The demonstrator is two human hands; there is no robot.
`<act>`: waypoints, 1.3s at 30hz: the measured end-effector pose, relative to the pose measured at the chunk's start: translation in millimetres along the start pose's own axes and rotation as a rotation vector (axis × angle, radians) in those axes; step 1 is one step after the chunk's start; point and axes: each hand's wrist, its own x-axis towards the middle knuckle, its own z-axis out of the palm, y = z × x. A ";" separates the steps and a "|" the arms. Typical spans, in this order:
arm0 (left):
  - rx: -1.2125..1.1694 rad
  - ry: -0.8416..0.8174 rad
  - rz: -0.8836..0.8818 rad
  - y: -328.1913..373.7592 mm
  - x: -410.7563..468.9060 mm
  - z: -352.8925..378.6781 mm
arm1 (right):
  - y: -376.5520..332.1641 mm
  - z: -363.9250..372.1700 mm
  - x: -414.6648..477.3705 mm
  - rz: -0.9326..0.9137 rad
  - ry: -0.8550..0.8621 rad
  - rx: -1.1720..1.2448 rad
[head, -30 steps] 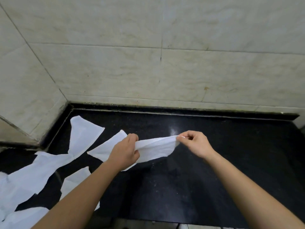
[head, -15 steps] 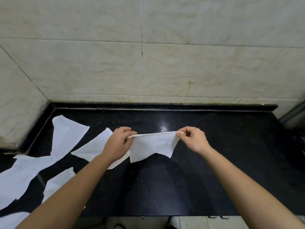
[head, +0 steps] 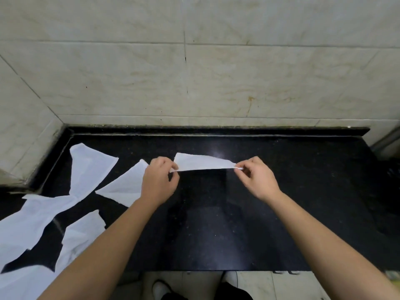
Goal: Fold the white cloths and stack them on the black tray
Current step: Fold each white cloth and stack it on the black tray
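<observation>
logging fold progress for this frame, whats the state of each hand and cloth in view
held cloth, pulled taut between both hands
left hand, pinches the held cloth's left end
right hand, pinches its right end
cloth beside the left hand, lying flat, not held
cloths at far left, spread loose, overlapping, not stacked

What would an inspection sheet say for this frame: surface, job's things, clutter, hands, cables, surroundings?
Surface: black speckled counter, glossy.
Job's things: held cloth stretched between both hands; loose cloths lying unfolded at the left; no tray told apart from the counter.
Clutter: nothing seen.
Hands: left hand and right hand each pinch one end of the held cloth.
Cables: nothing seen.
Surroundings: tiled wall behind and at left; tiled floor below the counter edge.
</observation>
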 end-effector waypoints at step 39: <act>-0.238 -0.343 -0.740 -50.1 -36.0 104.2 | 68.4 116.8 7.2 0.615 -0.204 0.425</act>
